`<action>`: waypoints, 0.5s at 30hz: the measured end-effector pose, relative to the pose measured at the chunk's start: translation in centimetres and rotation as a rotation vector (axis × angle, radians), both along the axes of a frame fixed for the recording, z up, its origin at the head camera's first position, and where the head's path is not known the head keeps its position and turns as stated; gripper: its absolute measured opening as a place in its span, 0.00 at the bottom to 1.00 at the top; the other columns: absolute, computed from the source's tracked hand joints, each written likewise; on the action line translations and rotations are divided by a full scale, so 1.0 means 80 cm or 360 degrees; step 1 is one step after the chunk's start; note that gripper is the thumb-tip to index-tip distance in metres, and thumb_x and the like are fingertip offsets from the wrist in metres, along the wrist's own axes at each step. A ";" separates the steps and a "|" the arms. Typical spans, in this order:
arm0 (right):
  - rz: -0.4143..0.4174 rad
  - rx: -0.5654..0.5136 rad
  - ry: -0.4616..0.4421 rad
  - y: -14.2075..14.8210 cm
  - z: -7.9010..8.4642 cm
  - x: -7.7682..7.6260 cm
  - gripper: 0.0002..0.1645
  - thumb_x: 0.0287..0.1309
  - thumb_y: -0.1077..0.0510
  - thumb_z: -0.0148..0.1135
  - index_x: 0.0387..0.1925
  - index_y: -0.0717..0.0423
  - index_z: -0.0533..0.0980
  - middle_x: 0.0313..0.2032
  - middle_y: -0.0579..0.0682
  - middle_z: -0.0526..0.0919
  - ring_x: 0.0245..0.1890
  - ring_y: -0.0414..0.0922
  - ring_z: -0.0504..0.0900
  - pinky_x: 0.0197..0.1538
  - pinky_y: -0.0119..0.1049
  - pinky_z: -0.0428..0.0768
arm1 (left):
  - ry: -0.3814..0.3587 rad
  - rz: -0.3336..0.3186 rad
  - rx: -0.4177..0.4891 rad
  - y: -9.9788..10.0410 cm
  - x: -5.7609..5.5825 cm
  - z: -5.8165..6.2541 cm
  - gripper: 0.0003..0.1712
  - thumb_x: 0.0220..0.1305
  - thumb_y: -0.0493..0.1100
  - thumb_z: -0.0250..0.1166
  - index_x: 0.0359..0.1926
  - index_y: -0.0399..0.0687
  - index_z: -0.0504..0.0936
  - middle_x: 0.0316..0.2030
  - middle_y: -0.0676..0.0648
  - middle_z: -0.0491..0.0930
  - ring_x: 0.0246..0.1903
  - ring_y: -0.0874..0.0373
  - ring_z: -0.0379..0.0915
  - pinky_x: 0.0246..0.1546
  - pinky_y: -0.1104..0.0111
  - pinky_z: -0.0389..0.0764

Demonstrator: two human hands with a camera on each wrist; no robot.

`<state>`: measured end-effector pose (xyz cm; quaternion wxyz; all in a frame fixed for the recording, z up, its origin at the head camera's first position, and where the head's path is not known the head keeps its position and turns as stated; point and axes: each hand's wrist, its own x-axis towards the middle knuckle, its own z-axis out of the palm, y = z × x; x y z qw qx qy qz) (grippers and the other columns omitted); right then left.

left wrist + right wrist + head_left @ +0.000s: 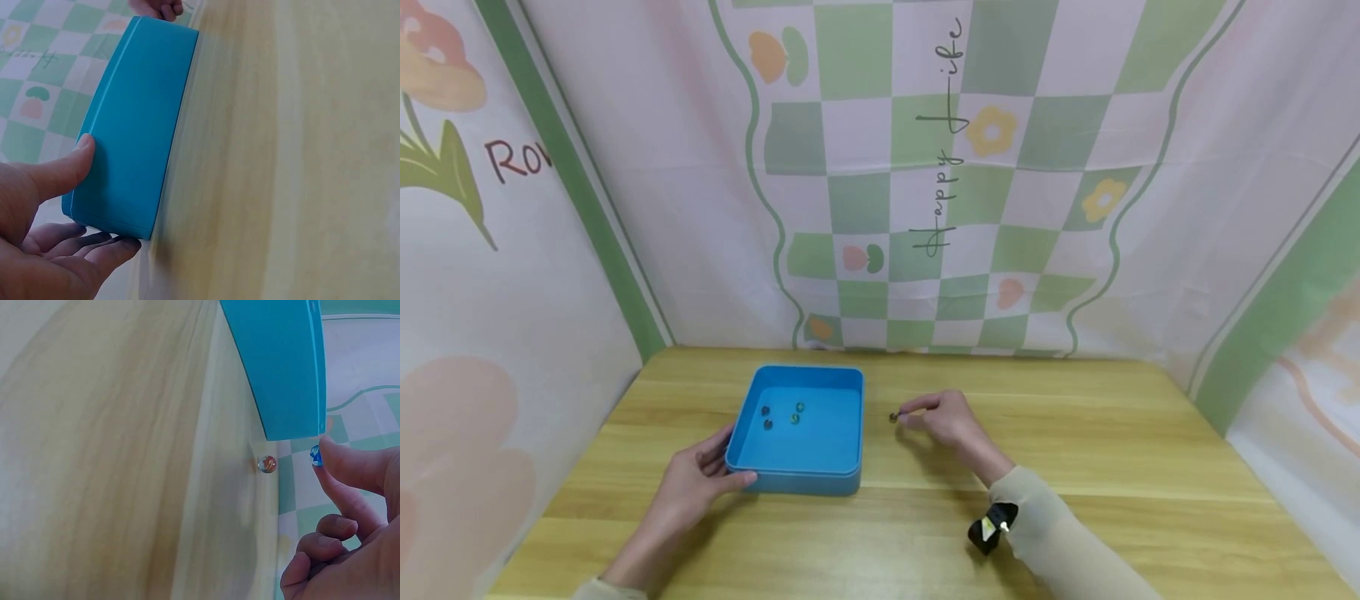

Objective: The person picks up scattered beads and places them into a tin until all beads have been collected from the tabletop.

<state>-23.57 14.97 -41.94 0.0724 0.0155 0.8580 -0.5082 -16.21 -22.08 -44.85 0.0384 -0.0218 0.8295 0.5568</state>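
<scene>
A square blue box stands on the table, with several small glass marbles on its floor. My left hand grips the box's near left corner. In the left wrist view its thumb lies on the front wall and the other fingers are at the side wall. To the right of the box, my right hand pinches a clear marble with blue inside between thumb and forefinger. A second glass marble with an orange-red swirl rests on the table, apart from the fingers.
The wooden table ends at a hanging cloth with green checks, and more printed cloth hangs at the left. A small black device is worn at the right sleeve's cuff.
</scene>
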 end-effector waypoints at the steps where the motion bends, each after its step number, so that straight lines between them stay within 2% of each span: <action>1: 0.0003 -0.0005 0.0003 -0.001 0.001 0.000 0.11 0.61 0.62 0.75 0.46 0.58 0.90 0.59 0.59 0.85 0.70 0.64 0.71 0.74 0.63 0.67 | -0.0003 0.0003 0.0003 0.000 0.000 0.000 0.55 0.59 0.42 0.81 0.79 0.35 0.60 0.76 0.29 0.60 0.71 0.33 0.65 0.64 0.55 0.77; 15: 0.0050 -0.0045 0.0059 -0.018 0.013 -0.006 0.09 0.60 0.62 0.76 0.42 0.58 0.90 0.55 0.58 0.87 0.68 0.63 0.74 0.70 0.61 0.74 | -0.0009 0.0020 0.0017 0.001 0.001 0.001 0.56 0.57 0.40 0.82 0.79 0.35 0.60 0.76 0.30 0.59 0.71 0.33 0.64 0.65 0.56 0.76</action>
